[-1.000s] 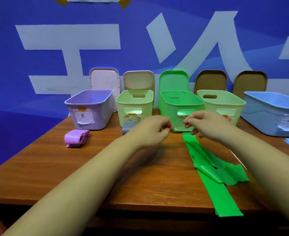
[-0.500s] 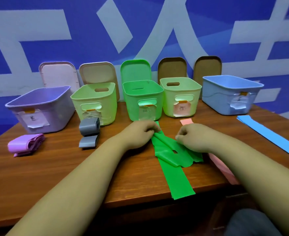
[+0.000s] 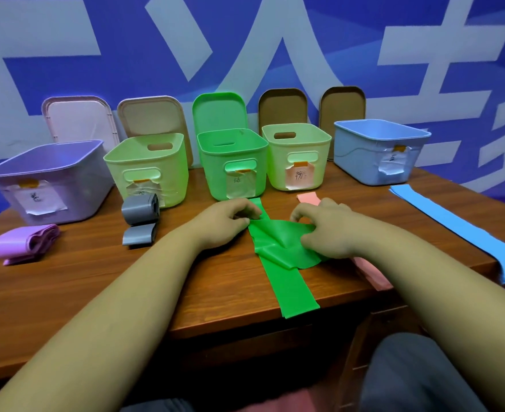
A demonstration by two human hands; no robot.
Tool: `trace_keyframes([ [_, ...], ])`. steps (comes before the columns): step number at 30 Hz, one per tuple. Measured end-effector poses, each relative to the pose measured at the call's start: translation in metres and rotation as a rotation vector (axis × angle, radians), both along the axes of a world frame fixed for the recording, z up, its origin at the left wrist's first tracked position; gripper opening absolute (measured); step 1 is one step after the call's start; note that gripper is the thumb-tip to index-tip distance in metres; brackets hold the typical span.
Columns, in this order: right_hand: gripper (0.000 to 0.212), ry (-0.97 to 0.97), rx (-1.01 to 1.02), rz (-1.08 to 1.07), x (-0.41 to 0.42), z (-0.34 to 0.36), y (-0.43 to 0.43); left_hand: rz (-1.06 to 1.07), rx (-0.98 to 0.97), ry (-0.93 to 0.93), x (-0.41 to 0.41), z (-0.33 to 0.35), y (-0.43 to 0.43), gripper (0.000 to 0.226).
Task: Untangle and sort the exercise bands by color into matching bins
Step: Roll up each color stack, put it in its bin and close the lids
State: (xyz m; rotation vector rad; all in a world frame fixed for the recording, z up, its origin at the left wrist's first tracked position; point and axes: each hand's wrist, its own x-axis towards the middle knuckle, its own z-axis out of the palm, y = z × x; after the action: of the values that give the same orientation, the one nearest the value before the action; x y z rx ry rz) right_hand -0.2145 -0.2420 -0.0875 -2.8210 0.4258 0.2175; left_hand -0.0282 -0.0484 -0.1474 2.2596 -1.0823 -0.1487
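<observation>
A green band [image 3: 287,263] lies knotted and folded on the wooden table [image 3: 96,292], its tail running to the front edge. My left hand [image 3: 224,223] pinches the band's far left edge. My right hand [image 3: 325,230] grips the bunched fold on the right. Just behind stands the green bin [image 3: 233,162]. A pink band [image 3: 307,198] lies partly under my right arm. A blue band [image 3: 453,230] stretches along the right side. A grey rolled band [image 3: 140,215] and a folded purple band [image 3: 25,243] sit on the left.
Five open bins stand in a row at the back: purple [image 3: 46,179], pale green [image 3: 147,168], green, pale green with a pink label [image 3: 297,156], blue [image 3: 379,150]. Lids lean against the blue wall behind them. My knee shows below the table's front edge.
The view has swung right and down. Both hands dropped from in front of the green bin onto the green band and now bunch it between them.
</observation>
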Motion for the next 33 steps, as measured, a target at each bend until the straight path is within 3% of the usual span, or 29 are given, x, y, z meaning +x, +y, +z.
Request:
trace_keyframes([
  [3,0.066,-0.079,-0.025,-0.088,-0.010,-0.006,0.002,0.005,0.003,0.011,-0.002,0.000,0.001,0.032],
  [5,0.074,-0.178,-0.053,-0.183,-0.016,-0.014,0.003,0.006,0.012,0.013,-0.002,0.001,0.001,0.033],
  [11,0.041,-0.212,-0.150,-0.162,-0.027,-0.033,0.007,-0.002,0.004,0.009,-0.003,0.001,0.002,0.035],
  [17,0.012,-0.442,-0.078,-0.119,-0.035,-0.034,0.006,-0.006,0.005,0.014,-0.002,0.001,0.002,0.037],
  [23,0.003,-0.658,0.151,0.112,-0.060,-0.030,0.024,-0.030,-0.021,0.020,0.001,-0.002,0.002,0.036],
  [33,0.008,-0.568,0.106,0.387,-0.089,-0.056,0.046,-0.030,-0.048,0.042,0.002,-0.003,0.001,0.033],
])
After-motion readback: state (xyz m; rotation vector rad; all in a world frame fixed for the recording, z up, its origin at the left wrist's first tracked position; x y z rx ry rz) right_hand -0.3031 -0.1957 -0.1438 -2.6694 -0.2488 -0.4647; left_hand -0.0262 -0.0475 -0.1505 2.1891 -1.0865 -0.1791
